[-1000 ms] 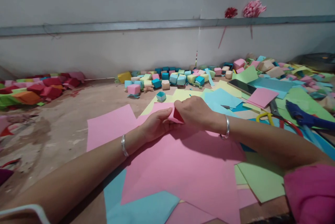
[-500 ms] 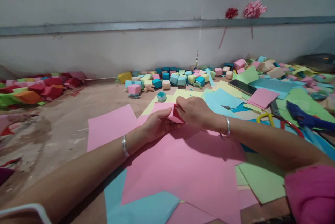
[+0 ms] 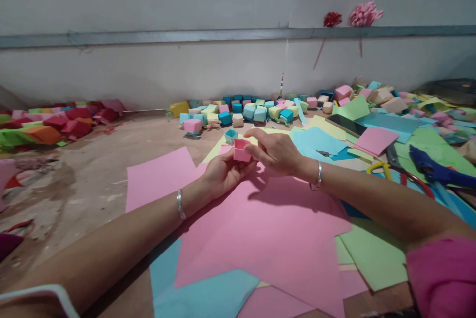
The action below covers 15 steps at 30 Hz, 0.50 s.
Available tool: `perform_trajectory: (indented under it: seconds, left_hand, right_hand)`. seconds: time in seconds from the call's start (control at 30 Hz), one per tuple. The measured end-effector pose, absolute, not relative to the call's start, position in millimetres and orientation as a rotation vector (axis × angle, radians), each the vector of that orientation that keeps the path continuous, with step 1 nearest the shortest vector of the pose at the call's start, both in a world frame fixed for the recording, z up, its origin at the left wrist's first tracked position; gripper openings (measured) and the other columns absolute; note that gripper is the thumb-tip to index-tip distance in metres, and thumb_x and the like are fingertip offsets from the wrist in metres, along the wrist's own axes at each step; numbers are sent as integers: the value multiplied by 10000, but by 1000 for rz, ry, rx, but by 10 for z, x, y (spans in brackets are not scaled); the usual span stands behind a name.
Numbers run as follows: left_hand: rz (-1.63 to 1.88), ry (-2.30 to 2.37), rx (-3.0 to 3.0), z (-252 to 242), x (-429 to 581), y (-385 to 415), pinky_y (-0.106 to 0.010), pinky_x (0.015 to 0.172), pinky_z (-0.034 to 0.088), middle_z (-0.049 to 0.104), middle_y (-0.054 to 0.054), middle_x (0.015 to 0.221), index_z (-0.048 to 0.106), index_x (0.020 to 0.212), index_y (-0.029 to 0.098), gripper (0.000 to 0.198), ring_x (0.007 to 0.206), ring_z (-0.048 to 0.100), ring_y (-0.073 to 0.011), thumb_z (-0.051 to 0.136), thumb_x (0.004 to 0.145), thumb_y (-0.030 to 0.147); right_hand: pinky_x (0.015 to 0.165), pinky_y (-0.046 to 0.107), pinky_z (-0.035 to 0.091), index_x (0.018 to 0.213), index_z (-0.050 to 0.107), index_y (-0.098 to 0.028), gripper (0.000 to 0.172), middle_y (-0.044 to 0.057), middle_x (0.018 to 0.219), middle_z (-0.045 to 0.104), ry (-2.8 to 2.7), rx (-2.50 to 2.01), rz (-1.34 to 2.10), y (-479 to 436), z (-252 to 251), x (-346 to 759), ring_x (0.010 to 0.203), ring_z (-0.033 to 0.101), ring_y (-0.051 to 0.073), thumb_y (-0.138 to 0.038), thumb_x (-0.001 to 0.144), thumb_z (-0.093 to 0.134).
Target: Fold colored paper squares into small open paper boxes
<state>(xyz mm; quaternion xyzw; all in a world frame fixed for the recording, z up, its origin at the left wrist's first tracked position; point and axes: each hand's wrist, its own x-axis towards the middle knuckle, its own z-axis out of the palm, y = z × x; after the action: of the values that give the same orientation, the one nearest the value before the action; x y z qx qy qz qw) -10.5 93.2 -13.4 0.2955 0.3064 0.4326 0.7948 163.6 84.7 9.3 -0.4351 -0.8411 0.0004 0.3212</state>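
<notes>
A small pink paper box (image 3: 242, 153) with an open top is held above the pink paper sheet (image 3: 260, 238). My left hand (image 3: 223, 174) is closed around its left side and underneath, fingers below the box. My right hand (image 3: 277, 152) touches the right side of the box with its thumb and fingers bent about the rim. Just behind the hands stands a small light-blue paper box (image 3: 231, 136), its top open too. Another pink sheet (image 3: 159, 176) lies to the left of my left hand.
Rows of small coloured paper boxes (image 3: 238, 108) line the wall. Red and orange boxes (image 3: 74, 124) are heaped at left. On the right lie scissors (image 3: 386, 169), a blue glue gun (image 3: 431, 164), a phone (image 3: 345, 124) and coloured paper (image 3: 375, 253). Two paper flowers (image 3: 365, 14) hang at the wall rail.
The pink box has been turned so that its open top faces upward toward me. My right hand's fingers have come out of the box's opening to its right side.
</notes>
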Motion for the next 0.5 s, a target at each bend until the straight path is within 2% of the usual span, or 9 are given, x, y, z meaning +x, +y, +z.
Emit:
perform_trajectory:
  seconds: [0.13,0.2,0.3,0.4,0.5]
  left_hand:
    - [929,664,618,-169,-119,974,-257,820,586,744,-118,869,674,932,73,226,823,719,-160,450,919,99]
    - [923,661,619,-192,-134,984,-319,834,592,745,-138,874,673,943,80,244,839,724,-195,446,945,168]
    - [838,681,770,-202,-156,936,-389,863,583,745,-173,955,669,1033,90,266,902,727,-239,493,956,274]
    - [724,665,1027,-173,-171,801,-414,844,577,735,-172,1031,660,1145,122,302,904,731,-258,609,909,305]
    - [596,565,1556,-138,-174,665,-400,876,562,720,-150,1101,698,1099,161,252,997,709,-254,608,916,310]
  right_hand:
    - [593,263,298,912,665,-170,225,12,703,646,-2289,-906,-37,894,-20,1623,615,507,129,-356,909,540]
    - [611,264,314,796,648,-171,220,21,697,641,-2215,-892,-55,935,-47,1621,624,498,128,-283,922,507]
    - [625,263,330,771,630,-171,233,20,683,624,-2046,-1012,-59,1057,-47,1685,621,492,129,-301,935,529]
    - [599,273,310,758,609,-175,214,12,668,614,-1950,-1239,-70,1253,-73,1831,600,490,134,-307,921,566]
    - [577,288,285,773,611,-181,240,33,702,638,-1945,-1496,-83,1440,-154,1982,617,509,154,-328,943,526]
